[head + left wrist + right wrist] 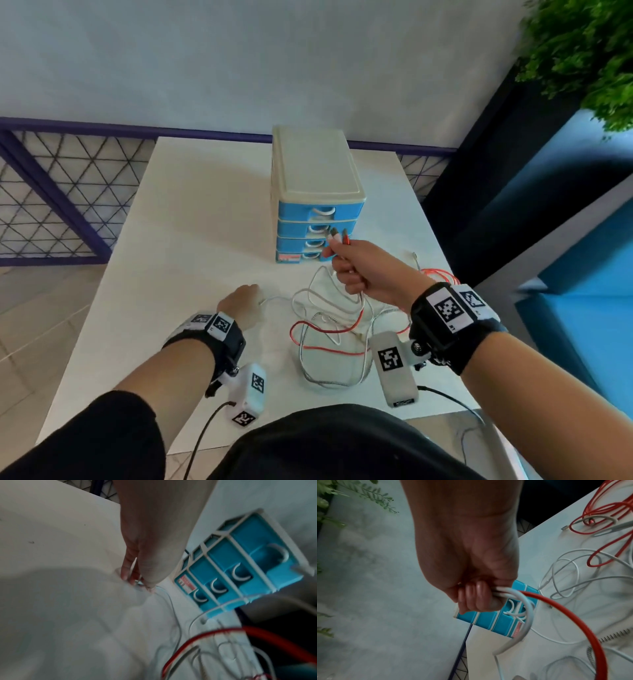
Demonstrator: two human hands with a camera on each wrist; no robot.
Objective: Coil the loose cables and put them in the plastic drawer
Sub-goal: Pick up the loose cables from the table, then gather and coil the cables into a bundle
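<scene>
A tangle of loose cables (334, 329), white, grey braided and red, lies on the white table (191, 240) in front of a small plastic drawer unit (317, 195) with several shut blue drawers. My right hand (356, 267) is raised above the tangle and grips a bunch of cable ends (339, 236), white and red (518, 596), in its fist. My left hand (241, 303) is down on the table left of the tangle, and its fingertips (135, 580) pinch the end of a thin white cable (171, 605).
More red cable (440, 275) lies near the table's right edge. A wire-mesh railing (61, 192) runs behind and to the left. A dark wall and a green plant (582, 54) stand to the right. Bare tabletop lies left of the drawer unit.
</scene>
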